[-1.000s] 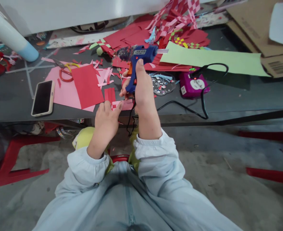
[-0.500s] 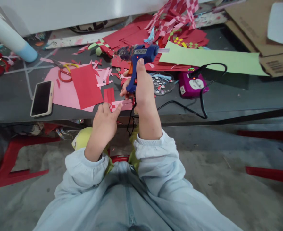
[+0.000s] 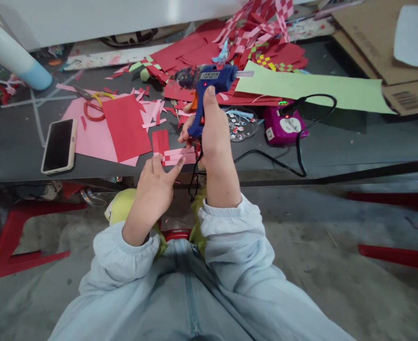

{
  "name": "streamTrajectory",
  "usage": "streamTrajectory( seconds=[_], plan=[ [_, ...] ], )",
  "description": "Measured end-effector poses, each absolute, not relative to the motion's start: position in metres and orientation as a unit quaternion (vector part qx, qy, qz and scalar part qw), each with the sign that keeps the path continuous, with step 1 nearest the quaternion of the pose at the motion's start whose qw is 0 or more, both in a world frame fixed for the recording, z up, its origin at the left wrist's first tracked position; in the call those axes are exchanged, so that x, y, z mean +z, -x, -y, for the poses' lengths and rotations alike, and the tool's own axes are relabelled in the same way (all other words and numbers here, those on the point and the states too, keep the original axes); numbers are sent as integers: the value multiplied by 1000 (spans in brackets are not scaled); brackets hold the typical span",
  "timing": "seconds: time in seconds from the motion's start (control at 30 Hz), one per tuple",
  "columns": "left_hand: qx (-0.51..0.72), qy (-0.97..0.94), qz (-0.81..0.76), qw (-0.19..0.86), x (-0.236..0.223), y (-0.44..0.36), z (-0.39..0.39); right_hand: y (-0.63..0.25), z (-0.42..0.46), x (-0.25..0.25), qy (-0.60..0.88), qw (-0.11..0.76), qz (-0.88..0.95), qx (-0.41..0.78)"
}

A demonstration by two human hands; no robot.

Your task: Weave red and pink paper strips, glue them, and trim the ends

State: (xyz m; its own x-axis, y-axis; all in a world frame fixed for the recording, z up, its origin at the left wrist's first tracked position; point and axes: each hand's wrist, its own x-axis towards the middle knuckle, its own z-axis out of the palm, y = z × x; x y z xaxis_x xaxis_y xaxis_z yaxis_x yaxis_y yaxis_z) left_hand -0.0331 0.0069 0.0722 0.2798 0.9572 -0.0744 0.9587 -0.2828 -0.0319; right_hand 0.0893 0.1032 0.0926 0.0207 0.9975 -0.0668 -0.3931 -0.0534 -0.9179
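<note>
My right hand (image 3: 214, 125) is wrapped round the handle of a blue glue gun (image 3: 218, 78) with an orange trigger. A small red light glows on its body and a clear glue stick pokes from its back end; its dark nozzle end points left. My left hand (image 3: 155, 187) lies at the table's front edge with thumb and fingers apart, fingertips at a small woven piece of red and pink paper strips (image 3: 179, 155). Red strips (image 3: 161, 140) stand up from that piece, pink ones run to the right.
A phone (image 3: 58, 145), scissors (image 3: 95, 106) and red paper (image 3: 128, 128) lie left. Behind are red scraps and a green sheet (image 3: 311, 87). A black cord runs by the purple power box (image 3: 283, 125). A bottle (image 3: 17, 52) and cardboard (image 3: 382, 38) flank the table.
My left hand has drawn back slightly toward me, its index finger and thumb shifting on the paper strips. The glue gun has moved a little to the right in my right hand.
</note>
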Motion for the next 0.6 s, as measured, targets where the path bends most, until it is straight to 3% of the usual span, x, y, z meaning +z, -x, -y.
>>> streamTrajectory(
  seconds=[0.27, 0.6],
  plan=[
    [26, -800, -600, 13, 68, 43, -10, -90, -101, 97, 421, 577, 370, 594],
    [220, -737, -633, 81, 61, 63, -22, -92, -103, 94, 425, 577, 356, 600]
  ],
)
